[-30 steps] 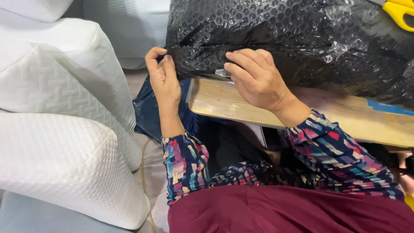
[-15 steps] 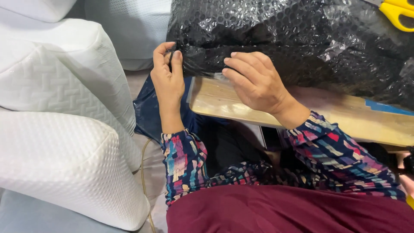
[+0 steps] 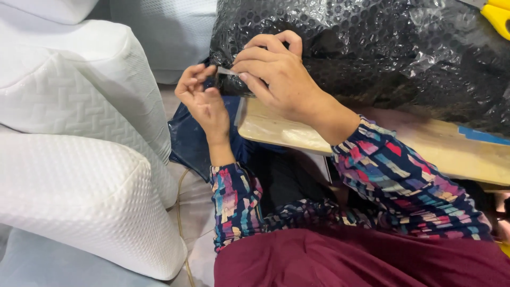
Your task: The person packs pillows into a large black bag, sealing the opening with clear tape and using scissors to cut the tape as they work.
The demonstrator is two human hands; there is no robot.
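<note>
Here | left hand (image 3: 201,98) and right hand (image 3: 276,72) both pinching a clear tape strip (image 3: 227,70) | taut against black bubble-wrapped bundle (image 3: 372,53) on desk (image 3: 425,149), likely keeping it from curling.

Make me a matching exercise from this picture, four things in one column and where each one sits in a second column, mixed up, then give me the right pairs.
Things:
1. black bubble-wrapped bundle
2. yellow plastic tool handle
3. white textured foam pillows
4. small strip of clear tape

Places:
A. stacked at the left of the view
B. pinched between the left hand and the right hand
C. lying on the pale wooden board
D. at the top right corner, on the bundle

Pairs: 1-C, 2-D, 3-A, 4-B
</note>
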